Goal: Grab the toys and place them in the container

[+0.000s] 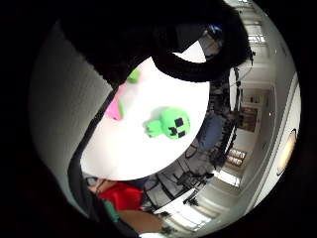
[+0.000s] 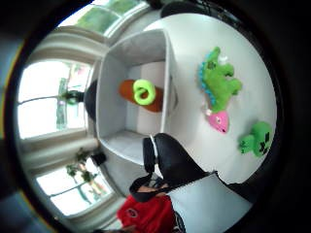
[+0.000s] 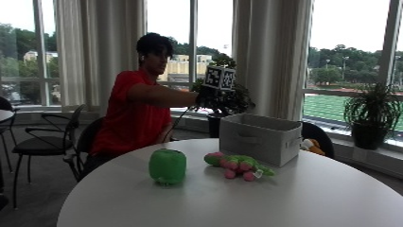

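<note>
A grey fabric container [image 3: 259, 137] stands on the round white table [image 3: 252, 203]. Inside it lies an orange toy [image 2: 156, 100] with a green ring [image 2: 143, 91] on top. My gloved right hand [image 3: 205, 98] hovers in the air above and just to the person's side of the container, with black fingers [image 2: 171, 160] loosely curved and nothing in them. On the table remain a green blocky toy [image 3: 167, 166] and a green and pink dinosaur plush [image 3: 239, 165], both lying in front of the container. Both also show in the thumb side palm view, the blocky toy [image 2: 256, 139] beside the dinosaur [image 2: 218, 82].
The person in a red shirt sits behind the table's far edge. A dark chair [image 3: 44, 137] stands at the left. Potted plants [image 3: 372, 118] line the window sill. An orange plush [image 3: 310, 145] lies on a seat behind the container.
</note>
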Demonstrator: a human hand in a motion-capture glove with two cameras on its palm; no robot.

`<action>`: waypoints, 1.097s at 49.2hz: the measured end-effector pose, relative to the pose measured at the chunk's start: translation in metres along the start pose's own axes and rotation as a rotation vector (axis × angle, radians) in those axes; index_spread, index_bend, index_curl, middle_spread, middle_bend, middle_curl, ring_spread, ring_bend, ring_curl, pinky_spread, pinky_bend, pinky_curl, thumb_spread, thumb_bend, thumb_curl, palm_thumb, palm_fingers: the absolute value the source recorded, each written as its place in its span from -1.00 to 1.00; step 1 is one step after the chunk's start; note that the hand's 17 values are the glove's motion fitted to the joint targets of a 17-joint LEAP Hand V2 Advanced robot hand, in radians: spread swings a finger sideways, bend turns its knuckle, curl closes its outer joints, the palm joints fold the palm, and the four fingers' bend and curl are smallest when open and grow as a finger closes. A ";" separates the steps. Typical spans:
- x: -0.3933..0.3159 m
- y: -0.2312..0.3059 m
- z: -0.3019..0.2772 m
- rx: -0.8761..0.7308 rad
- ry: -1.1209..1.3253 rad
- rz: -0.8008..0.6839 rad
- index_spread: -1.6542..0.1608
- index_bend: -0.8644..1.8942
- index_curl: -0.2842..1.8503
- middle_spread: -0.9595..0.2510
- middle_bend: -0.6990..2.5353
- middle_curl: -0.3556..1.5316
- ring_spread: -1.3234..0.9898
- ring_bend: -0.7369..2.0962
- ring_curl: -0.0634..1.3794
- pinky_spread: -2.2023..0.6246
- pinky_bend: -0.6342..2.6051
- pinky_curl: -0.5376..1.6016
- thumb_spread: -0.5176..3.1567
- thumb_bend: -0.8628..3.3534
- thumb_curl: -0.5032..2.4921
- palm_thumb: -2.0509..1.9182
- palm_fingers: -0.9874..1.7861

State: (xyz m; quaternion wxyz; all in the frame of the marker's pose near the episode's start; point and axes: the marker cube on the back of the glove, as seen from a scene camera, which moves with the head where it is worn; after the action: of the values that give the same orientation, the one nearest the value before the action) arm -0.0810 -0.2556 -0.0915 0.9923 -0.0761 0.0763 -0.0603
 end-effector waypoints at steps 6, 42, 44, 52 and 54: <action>0.080 0.019 0.039 -0.029 0.002 0.117 0.44 -0.31 -0.53 0.50 -0.50 -0.22 0.16 -0.38 -0.52 0.64 0.15 -0.14 -0.13 -0.61 -0.31 0.03 -0.52; 0.230 0.054 0.182 -0.165 -0.136 0.413 0.43 -0.30 -0.59 0.55 -0.51 -0.37 0.19 -0.37 -0.62 0.65 0.26 -0.13 -0.13 -0.61 -0.42 0.03 -0.47; 0.232 0.052 0.187 -0.155 -0.153 0.410 0.42 -0.27 -0.58 0.54 -0.52 -0.39 0.18 -0.34 -0.61 0.64 0.27 -0.13 -0.13 -0.60 -0.42 0.04 -0.42; 0.231 0.049 0.191 -0.162 -0.124 0.401 0.36 -0.18 -0.54 0.43 -0.47 -0.41 0.07 -0.13 -0.53 0.58 0.17 -0.18 -0.10 -0.59 -0.41 0.08 -0.12; 0.230 0.047 0.191 -0.156 -0.115 0.403 0.35 -0.17 -0.52 0.39 -0.46 -0.40 0.05 -0.11 -0.51 0.57 0.16 -0.19 -0.10 -0.59 -0.41 0.09 -0.10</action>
State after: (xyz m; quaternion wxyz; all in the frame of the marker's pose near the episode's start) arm 0.1800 -0.2127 0.0546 0.9781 -0.1394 0.0378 0.1497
